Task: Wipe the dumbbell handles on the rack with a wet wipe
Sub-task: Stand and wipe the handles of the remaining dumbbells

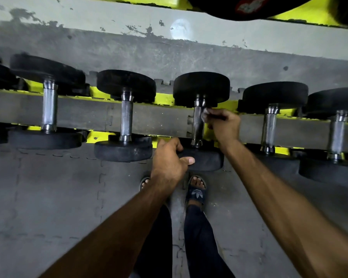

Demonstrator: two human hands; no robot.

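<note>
Wiping the far end of one dumbbell handle, mid-rack

The right grip [223, 125] pinches a dark wad, probably the wet wipe [217, 117], against the knurled handle [198, 122] just under the far head [201, 87]. The left grip [169, 159] is closed over the near head [206, 160] and steadies it. I judge the wipe should wrap the bar and slide toward the rack's near rail [97, 136]. The neighbouring handles [126, 117] stand well apart on both sides, so the knuckles have room.

L hand [169, 157] grips dumbbell end [207, 160] | R hand [223, 125] blurred, at handle [197, 127] top
</note>
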